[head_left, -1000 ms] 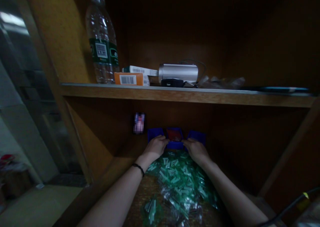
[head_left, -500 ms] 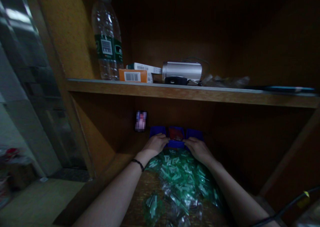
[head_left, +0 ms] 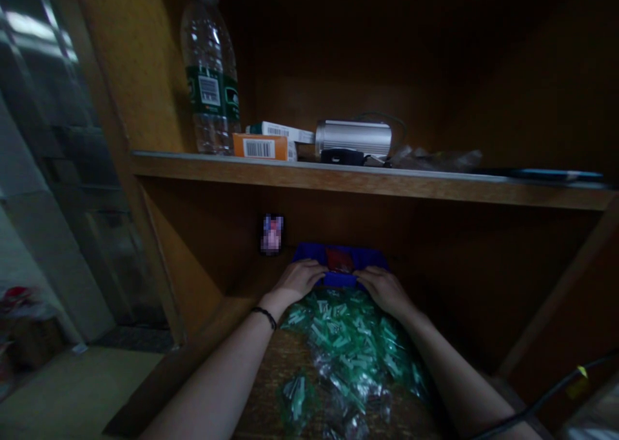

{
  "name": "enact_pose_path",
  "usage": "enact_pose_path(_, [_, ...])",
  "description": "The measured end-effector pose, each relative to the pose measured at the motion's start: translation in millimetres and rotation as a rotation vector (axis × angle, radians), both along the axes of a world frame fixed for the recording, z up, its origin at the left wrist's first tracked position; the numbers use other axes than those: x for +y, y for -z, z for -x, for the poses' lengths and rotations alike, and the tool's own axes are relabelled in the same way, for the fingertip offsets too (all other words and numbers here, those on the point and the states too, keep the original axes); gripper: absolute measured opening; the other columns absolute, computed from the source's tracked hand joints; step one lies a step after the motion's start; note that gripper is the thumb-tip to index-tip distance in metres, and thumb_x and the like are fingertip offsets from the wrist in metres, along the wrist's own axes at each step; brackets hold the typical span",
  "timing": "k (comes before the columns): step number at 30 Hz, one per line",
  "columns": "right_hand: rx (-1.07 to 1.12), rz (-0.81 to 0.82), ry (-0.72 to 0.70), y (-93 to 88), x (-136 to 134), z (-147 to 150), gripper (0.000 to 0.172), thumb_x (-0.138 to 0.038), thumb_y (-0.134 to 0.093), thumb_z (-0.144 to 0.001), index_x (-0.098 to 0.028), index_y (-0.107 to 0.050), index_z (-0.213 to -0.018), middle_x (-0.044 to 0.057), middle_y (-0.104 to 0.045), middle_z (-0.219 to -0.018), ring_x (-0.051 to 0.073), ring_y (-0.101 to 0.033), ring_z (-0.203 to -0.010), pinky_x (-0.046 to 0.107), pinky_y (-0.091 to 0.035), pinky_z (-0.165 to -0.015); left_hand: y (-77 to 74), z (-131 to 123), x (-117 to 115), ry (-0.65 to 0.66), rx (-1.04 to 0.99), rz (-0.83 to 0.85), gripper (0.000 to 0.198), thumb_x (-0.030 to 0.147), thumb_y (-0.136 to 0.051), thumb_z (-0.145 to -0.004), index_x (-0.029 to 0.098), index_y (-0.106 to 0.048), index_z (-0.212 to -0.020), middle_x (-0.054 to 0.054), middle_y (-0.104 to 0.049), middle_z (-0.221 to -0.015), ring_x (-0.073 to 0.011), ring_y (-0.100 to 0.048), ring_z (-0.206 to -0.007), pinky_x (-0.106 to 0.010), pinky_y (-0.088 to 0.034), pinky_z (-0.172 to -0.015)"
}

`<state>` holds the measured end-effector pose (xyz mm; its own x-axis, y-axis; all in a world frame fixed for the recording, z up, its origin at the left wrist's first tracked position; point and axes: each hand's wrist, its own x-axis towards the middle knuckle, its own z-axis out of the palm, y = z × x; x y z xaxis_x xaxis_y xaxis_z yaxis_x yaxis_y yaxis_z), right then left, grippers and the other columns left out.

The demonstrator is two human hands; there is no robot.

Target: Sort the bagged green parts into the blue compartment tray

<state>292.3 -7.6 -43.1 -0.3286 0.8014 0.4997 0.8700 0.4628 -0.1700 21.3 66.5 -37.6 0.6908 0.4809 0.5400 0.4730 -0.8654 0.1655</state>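
Observation:
At the back of the lower compartment, three small blue bins stand side by side. My left hand (head_left: 298, 280) has its fingers closed over the front of the left blue bin (head_left: 306, 251). On the other side, my right hand (head_left: 384, 288) grips the front of the right blue bin (head_left: 371, 258). Both sets of fingertips reach the middle blue bin (head_left: 340, 279), which holds a dark red packet (head_left: 339, 260). Below my hands spreads a pile of clear bags with green and whitish strips (head_left: 348, 330). A black band circles my left wrist.
The shelf edge (head_left: 367, 179) runs above my hands. On it are a plastic bottle (head_left: 210, 72), an orange box (head_left: 261, 148), a silver cylinder (head_left: 354, 137) and crumpled plastic. One small bag (head_left: 297, 398) lies at the front. A black cable (head_left: 546, 398) crosses near my right forearm.
The outer blue bins have moved inward against the middle one, and the gaps between them have closed. My hands stay on their fronts, with little shift.

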Motion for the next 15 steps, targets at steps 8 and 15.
enact_pose_path(8, [-0.014,-0.009,0.002,-2.4,-0.9,0.9,0.032,-0.031,-0.044,-0.102,-0.025,-0.07,-0.119,0.005,-0.073,-0.106,0.02,-0.065,-0.1,0.033,-0.047,-0.091,2.6,-1.3,1.8,-0.005,-0.014,0.028,0.03,0.033,-0.045,-0.101,0.025,-0.071,-0.114,-0.004,-0.071,-0.106,-0.0161,-0.064,-0.099,-0.027,-0.05,-0.088])
enact_pose_path(15, [0.058,0.013,0.042,0.2,3.1,3.7,0.034,-0.028,-0.041,-0.102,-0.023,-0.071,-0.117,0.006,-0.072,-0.106,0.019,-0.065,-0.099,0.029,-0.049,-0.09,3.0,-6.3,2.7,-0.034,0.008,0.002,0.029,0.032,-0.045,-0.101,0.025,-0.071,-0.113,-0.003,-0.072,-0.102,-0.0165,-0.064,-0.097,-0.025,-0.05,-0.083])
